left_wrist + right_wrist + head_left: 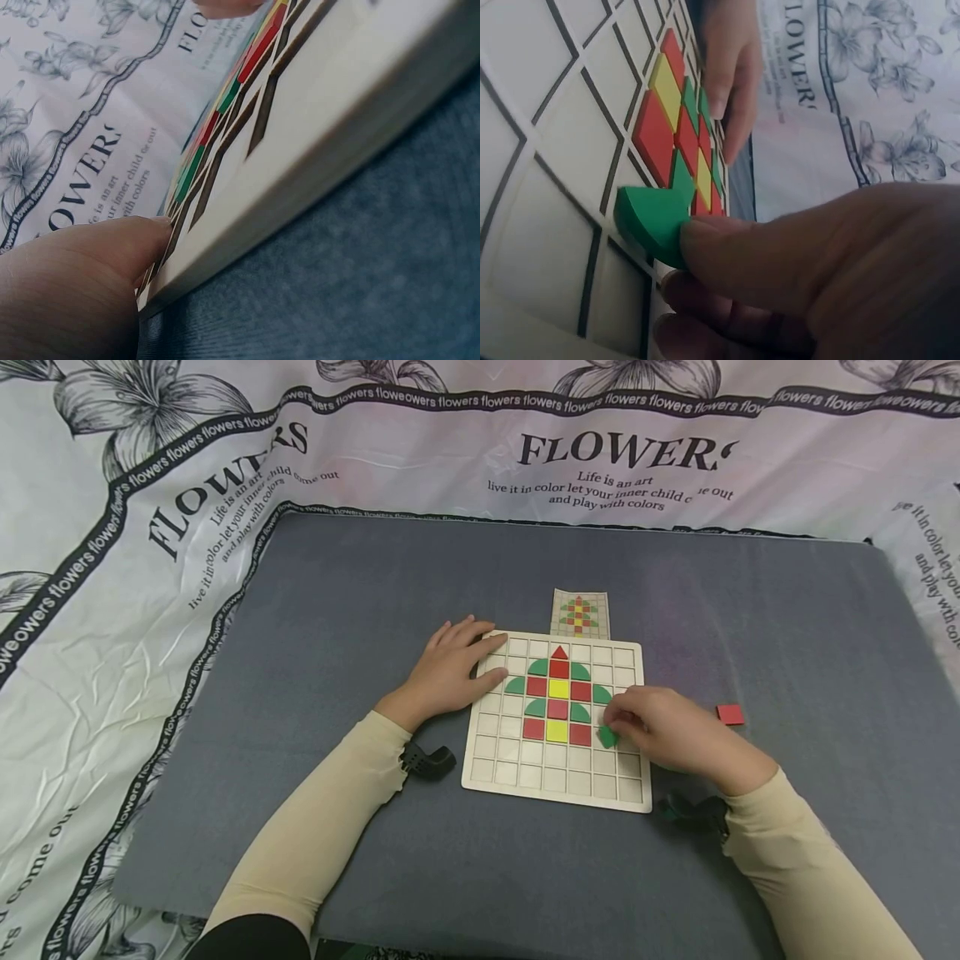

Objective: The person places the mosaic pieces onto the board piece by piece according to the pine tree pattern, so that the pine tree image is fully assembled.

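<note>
A cream grid board (525, 774) lies on the table with red, yellow and green tiles set in its cells. The tiles form a stepped shape topped by a red triangle (559, 653). My left hand (442, 675) rests on the board's upper left corner, thumb and fingers spread. Between thumb and fingers my right hand (663, 727) pinches a green quarter-circle tile (651, 221), tilted over the board's right side. In the head view the tile shows just right of a red square (581, 734); the fingers partly cover it.
A small pattern card (580, 610) with a similar coloured design lies at the board's far edge. One loose red square tile (730, 715) lies on the grey table (375, 860) to the right. A white flower-printed cloth (420, 452) borders the table's far and left sides.
</note>
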`<state>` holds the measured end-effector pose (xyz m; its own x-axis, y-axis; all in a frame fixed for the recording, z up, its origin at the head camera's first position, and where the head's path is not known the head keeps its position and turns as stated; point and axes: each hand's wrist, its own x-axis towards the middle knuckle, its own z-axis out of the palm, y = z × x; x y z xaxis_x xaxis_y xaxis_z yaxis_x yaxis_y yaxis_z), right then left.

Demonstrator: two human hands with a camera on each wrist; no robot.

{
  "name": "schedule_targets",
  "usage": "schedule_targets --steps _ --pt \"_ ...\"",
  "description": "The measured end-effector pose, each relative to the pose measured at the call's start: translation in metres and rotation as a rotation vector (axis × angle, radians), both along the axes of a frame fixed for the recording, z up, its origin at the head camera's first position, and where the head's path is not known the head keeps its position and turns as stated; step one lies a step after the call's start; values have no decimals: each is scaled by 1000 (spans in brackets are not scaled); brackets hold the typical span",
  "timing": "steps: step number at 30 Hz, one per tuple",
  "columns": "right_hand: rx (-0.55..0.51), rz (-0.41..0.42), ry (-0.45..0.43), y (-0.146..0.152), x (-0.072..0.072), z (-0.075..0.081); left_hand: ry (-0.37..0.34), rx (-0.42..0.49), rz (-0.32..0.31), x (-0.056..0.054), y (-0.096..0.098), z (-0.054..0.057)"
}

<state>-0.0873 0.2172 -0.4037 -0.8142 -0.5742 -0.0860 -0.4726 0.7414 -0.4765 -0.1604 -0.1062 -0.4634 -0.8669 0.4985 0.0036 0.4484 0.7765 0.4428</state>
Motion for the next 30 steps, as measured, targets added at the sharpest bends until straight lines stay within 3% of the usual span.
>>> schedule_targets --steps 7,18,30 --pt "22 42 33 -4 -1 -5 -2 -2 -5 0 0 0" --pt "60 9 -23 -11 3 -2 2 4 -2 0 0 0" --pt "8 29 -31 -9 3 -1 1 3 -2 -1 -1 -1"
